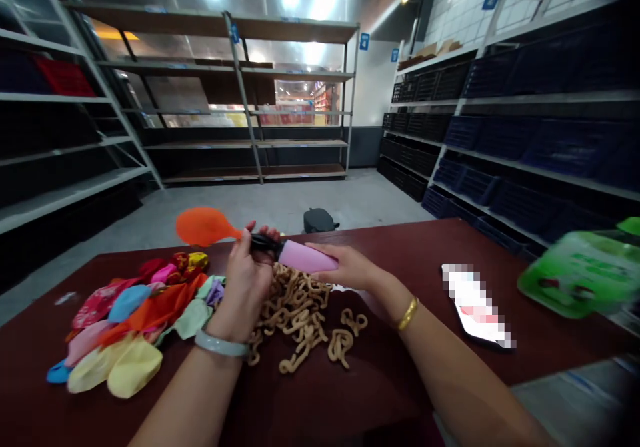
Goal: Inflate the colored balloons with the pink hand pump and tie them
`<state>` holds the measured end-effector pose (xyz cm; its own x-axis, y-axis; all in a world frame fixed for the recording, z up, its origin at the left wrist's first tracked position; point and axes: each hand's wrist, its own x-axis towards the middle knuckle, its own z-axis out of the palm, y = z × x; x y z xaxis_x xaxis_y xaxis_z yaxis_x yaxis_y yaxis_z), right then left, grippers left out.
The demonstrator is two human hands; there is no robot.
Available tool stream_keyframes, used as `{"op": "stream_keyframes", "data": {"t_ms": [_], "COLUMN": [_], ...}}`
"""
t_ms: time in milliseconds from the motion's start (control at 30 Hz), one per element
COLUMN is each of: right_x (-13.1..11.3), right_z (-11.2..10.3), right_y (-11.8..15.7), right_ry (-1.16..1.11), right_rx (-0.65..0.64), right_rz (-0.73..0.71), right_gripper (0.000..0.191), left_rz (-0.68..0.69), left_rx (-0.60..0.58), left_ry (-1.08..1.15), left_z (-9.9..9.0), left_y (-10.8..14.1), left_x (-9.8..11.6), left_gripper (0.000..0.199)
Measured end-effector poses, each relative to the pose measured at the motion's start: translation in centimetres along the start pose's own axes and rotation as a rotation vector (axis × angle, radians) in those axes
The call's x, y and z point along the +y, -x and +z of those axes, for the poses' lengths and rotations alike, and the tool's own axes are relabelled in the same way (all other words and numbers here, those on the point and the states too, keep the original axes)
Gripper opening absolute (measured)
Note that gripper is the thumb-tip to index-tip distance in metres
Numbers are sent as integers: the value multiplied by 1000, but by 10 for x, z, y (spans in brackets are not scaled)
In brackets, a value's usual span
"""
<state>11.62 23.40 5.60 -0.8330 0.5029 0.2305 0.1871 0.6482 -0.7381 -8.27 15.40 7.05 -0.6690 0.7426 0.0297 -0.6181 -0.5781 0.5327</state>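
Observation:
A pink and black hand pump (307,256) is held between my two hands above the table. My right hand (343,265) is closed round its pink end. My left hand (253,260) holds the black end, where the neck of a partly inflated orange balloon (203,226) meets it; the balloon points left. Beneath my hands lies a pile of tan, curled, rope-like pieces (300,320). Left of that pile are many flat balloons (135,367) in yellow, blue, pink, red, orange and green.
The dark red table (380,393) also bears a phone (477,310) and a green and white pouch (575,273) at the right. A dark stool-like object (320,220) stands beyond the far edge. Shelves (300,143) and dark crates (560,147) surround the room.

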Motion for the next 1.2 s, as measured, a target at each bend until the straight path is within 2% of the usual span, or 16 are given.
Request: {"op": "stream_keyframes", "data": {"t_ms": [67, 233, 300, 400, 533, 633, 733, 867, 933, 1067, 1200], "right_x": [-3, -4, -3, -1, 6, 13, 19, 19, 18, 17, 10], "right_z": [1, -2, -1, 1, -11, -27, -40, -45, -43, -30, -10], "right_y": [0, 2, 1, 0, 1, 3, 6, 7, 6, 2, 1], "right_ry": [62, 3, -37, -48, -108, -136, -124, -137, -140, -244, -245], "right_rx": [10, 6, 12, -2, -110, -202, -224, -203, -206, -157, -68], "right_rz": [21, -2, -22, -32, 0, 48, 80, 117, 138, 116, 70], "right_gripper": [74, 72, 73, 73, 70, 69, 66, 67, 70, 69, 74], "left_rz": [-32, -25, -16, 9, 96, 191, 226, 211, 213, 218, 155], "left_rx": [29, -123, -140, -99, 34, 41, 29, 18, 59, 28, 37], "left_ry": [18, 46, 25, -15, -17, 0, 26, 35, 9, -40, -94], "left_z": [-1, -2, -2, -3, -12, -20, -24, -21, -18, -15, -10], "left_y": [-5, -8, -8, -14, -32, -44, -49, -45, -40, -29, -10], "left_x": [7, 11, 10, 18, 48, 69, 76, 68, 61, 37, 9], "left_gripper": [17, 31, 30, 25, 30, 29, 31, 37, 35, 19, 18]}}
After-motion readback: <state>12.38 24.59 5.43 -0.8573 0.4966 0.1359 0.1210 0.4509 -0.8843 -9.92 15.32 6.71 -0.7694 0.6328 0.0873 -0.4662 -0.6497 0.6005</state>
